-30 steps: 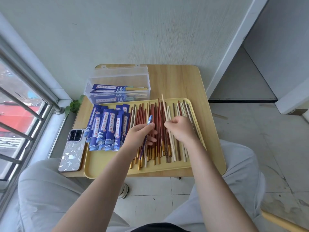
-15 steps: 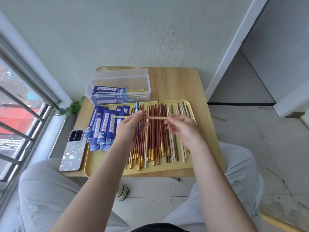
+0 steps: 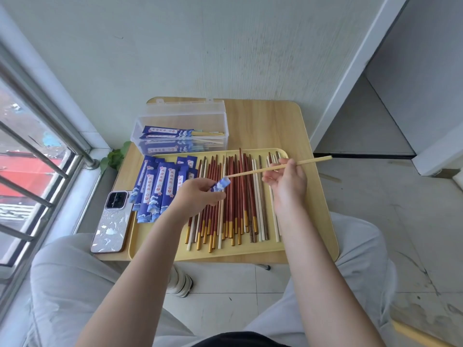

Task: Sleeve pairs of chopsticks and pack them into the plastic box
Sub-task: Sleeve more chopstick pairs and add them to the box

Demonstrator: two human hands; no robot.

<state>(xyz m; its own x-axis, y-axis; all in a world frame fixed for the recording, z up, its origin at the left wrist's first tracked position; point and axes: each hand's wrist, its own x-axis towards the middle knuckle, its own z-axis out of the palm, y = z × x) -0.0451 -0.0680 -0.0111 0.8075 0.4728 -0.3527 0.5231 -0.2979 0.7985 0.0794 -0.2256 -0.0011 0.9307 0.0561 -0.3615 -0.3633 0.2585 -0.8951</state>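
Head view: left hand (image 3: pixel 198 194) pinches a blue sleeve (image 3: pixel 221 184), mouth up. Right hand (image 3: pixel 288 180) grips pale chopsticks (image 3: pixel 278 167), tips at the sleeve's mouth, above the yellow tray (image 3: pixel 308 236). Loose sleeves (image 3: pixel 160 189) carry red Chinese characters, too small to read. Plastic box (image 3: pixel 183 126) holds sleeved pairs, far tabletop (image 3: pixel 263 126).

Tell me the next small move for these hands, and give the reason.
Probably slide the pale chopsticks further left into the blue sleeve. The right hand pinches them mid-length; their tips sit just at the sleeve's open mouth, which the left hand grips, so almost all their length is outside.
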